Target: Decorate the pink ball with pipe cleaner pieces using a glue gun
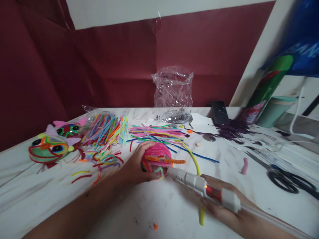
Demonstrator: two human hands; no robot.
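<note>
My left hand (136, 166) is wrapped round a pink ball covered in pipe cleaners (157, 157), with an orange pipe cleaner (169, 161) across its front. A white glue gun (199, 184) lies gripped in my right hand (221, 202), its nozzle touching the ball's lower right side. A clear glue stick (271, 220) sticks out of the gun's back. A yellow pipe cleaner (195, 162) curves from the ball under the gun.
Loose coloured pipe cleaners (109, 136) are heaped on the white table (174, 212). Two finished animal faces (50, 147) lie at the left. Scissors (284, 177) rest at the right, a phone (219, 112) and a clear plastic bag (173, 87) at the back.
</note>
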